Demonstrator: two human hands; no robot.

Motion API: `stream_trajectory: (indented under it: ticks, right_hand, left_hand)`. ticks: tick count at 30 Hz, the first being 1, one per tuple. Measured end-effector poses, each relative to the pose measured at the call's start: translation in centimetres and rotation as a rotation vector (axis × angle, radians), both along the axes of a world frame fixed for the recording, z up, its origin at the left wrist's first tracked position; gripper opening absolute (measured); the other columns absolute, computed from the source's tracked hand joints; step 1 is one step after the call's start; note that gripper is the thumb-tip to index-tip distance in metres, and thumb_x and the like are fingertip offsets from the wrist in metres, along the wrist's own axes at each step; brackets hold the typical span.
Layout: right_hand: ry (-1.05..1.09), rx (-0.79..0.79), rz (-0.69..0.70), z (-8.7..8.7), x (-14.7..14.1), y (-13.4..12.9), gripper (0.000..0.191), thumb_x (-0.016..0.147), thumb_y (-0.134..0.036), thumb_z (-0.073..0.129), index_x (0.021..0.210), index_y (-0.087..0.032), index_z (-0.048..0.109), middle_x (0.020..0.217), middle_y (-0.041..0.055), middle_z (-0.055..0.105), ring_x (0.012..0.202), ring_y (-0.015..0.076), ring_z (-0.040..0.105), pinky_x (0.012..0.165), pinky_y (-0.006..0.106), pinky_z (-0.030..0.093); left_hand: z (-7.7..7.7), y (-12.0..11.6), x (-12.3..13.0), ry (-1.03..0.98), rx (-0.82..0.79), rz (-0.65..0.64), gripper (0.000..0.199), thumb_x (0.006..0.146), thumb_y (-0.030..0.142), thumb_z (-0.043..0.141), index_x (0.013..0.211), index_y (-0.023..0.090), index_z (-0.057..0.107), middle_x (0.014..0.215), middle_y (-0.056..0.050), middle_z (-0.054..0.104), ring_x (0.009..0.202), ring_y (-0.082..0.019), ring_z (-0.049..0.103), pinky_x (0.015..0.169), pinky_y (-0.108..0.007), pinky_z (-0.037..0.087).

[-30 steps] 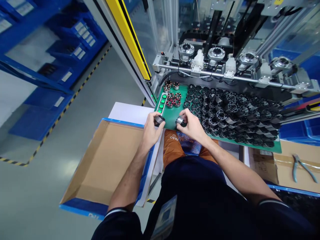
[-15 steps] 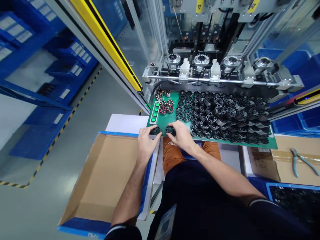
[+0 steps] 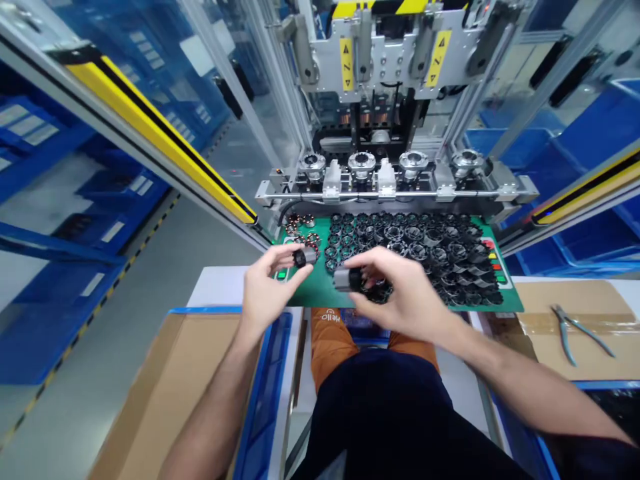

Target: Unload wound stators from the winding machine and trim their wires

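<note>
Head view: left hand [image 3: 270, 283] pinches a ring [image 3: 305, 257] over the green table's [image 3: 317, 293] left part. Right hand [image 3: 403, 293] pinches a second ring [image 3: 347, 279], nearer front edge. Bare green between them, reaching front edge. Stacked black rings [image 3: 414, 235] crowd rightward; copper-wound rings [image 3: 309, 221] at far-left corner.

cardboard box [image 3: 185, 387] cut off below, shelf labels [image 3: 113, 230] illegible, green button panel [image 3: 282, 275] partly hidden behind left hand [image 3: 265, 287]
</note>
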State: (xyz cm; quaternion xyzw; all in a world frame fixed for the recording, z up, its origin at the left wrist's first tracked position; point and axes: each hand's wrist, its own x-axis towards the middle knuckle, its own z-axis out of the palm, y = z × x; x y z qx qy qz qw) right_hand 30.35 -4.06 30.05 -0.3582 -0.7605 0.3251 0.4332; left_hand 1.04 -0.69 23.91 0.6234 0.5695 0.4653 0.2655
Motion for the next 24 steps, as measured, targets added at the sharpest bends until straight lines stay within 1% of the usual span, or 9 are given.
stream_trajectory:
  ticks: [3, 5, 8, 10, 13, 17, 20, 22, 24]
  right_hand:
    - [0.074, -0.083, -0.040, 5.2, 5.9, 2.7, 0.038, 0.095, -0.018, 0.092, 0.129, -0.029, 0.082, 0.114, 0.0032, 0.087, 0.087, 0.0197, 0.083, 0.082, 0.039, 0.076]
    - [0.101, -0.157, -0.040, 7.5, 9.5, 5.1, 0.038, 0.093, -0.024, 0.098, 0.128, -0.028, 0.084, 0.107, 0.0035, 0.087, 0.086, 0.0210, 0.084, 0.078, 0.039, 0.076]
    - [0.025, -0.170, -0.043, 9.6, 14.5, 9.3, 0.043, 0.088, -0.034, 0.105, 0.127, -0.025, 0.088, 0.105, 0.0052, 0.086, 0.090, 0.0225, 0.084, 0.077, 0.039, 0.075]
    - [-0.114, -0.089, -0.116, 10.1, 17.8, 12.7, 0.044, 0.088, -0.037, 0.104, 0.127, -0.021, 0.089, 0.105, 0.0065, 0.086, 0.093, 0.0234, 0.083, 0.084, 0.042, 0.075]
    - [-0.373, 0.064, -0.329, 9.9, 23.0, 18.7, 0.042, 0.090, -0.033, 0.101, 0.125, -0.015, 0.089, 0.103, 0.0079, 0.086, 0.094, 0.0251, 0.083, 0.094, 0.049, 0.074]
    - [-0.689, 0.124, -0.573, 7.9, 29.0, 26.6, 0.039, 0.094, -0.033, 0.095, 0.125, -0.010, 0.089, 0.113, 0.0105, 0.090, 0.098, 0.0229, 0.085, 0.102, 0.044, 0.071]
    - [-0.813, 0.064, -0.610, 5.6, 31.4, 30.4, 0.035, 0.104, -0.042, 0.084, 0.111, -0.008, 0.088, 0.118, 0.0108, 0.090, 0.103, 0.0181, 0.085, 0.108, 0.037, 0.065]
    - [-0.844, 0.026, -0.601, 4.1, 31.9, 31.8, 0.028, 0.096, -0.035, 0.096, 0.111, -0.012, 0.088, 0.112, 0.0088, 0.089, 0.102, 0.0208, 0.085, 0.112, 0.044, 0.067]
    - [-0.835, 0.008, -0.574, 2.7, 32.0, 32.6, 0.040, 0.082, -0.021, 0.109, 0.116, -0.015, 0.089, 0.106, 0.0064, 0.088, 0.104, 0.0261, 0.084, 0.116, 0.055, 0.069]
  left_hand:
    - [5.3, 4.7, 3.7, 0.049, 0.074, -0.152, 0.049, 0.088, 0.047, 0.099, 0.130, 0.027, 0.087, 0.133, -0.007, 0.091, 0.110, -0.028, 0.089, 0.110, -0.048, 0.075]
    - [8.6, 8.1, 6.7, 0.132, 0.112, -0.258, 0.049, 0.087, 0.046, 0.098, 0.131, 0.027, 0.086, 0.133, -0.006, 0.090, 0.111, -0.028, 0.088, 0.109, -0.047, 0.075]
    - [12.6, 13.5, 11.8, 0.229, 0.184, -0.398, 0.058, 0.086, 0.045, 0.098, 0.138, 0.025, 0.085, 0.136, -0.006, 0.090, 0.113, -0.028, 0.086, 0.109, -0.046, 0.074]
    - [13.9, 17.4, 15.3, 0.298, 0.229, -0.456, 0.059, 0.084, 0.042, 0.097, 0.139, 0.023, 0.086, 0.133, -0.006, 0.090, 0.109, -0.027, 0.085, 0.106, -0.044, 0.073]
    - [13.8, 23.4, 20.1, 0.452, 0.231, -0.467, 0.049, 0.084, 0.033, 0.097, 0.131, 0.021, 0.089, 0.122, -0.007, 0.090, 0.102, -0.028, 0.084, 0.105, -0.048, 0.070]
    - [10.8, 30.0, 25.1, 0.490, 0.131, -0.438, 0.047, 0.078, 0.028, 0.101, 0.123, 0.022, 0.090, 0.116, -0.007, 0.090, 0.099, -0.030, 0.084, 0.105, -0.050, 0.068]
    - [8.3, 32.7, 27.5, 0.444, 0.039, -0.417, 0.048, 0.075, 0.027, 0.103, 0.120, 0.020, 0.088, 0.118, -0.009, 0.089, 0.097, -0.028, 0.083, 0.100, -0.045, 0.068]
    - [7.2, 33.7, 28.4, 0.471, 0.001, -0.395, 0.045, 0.076, 0.025, 0.103, 0.118, 0.019, 0.087, 0.114, -0.009, 0.088, 0.096, -0.027, 0.083, 0.102, -0.045, 0.067]
    - [6.5, 34.4, 28.6, 0.502, -0.018, -0.392, 0.044, 0.077, 0.023, 0.103, 0.117, 0.018, 0.087, 0.106, -0.007, 0.086, 0.096, -0.028, 0.082, 0.104, -0.045, 0.066]
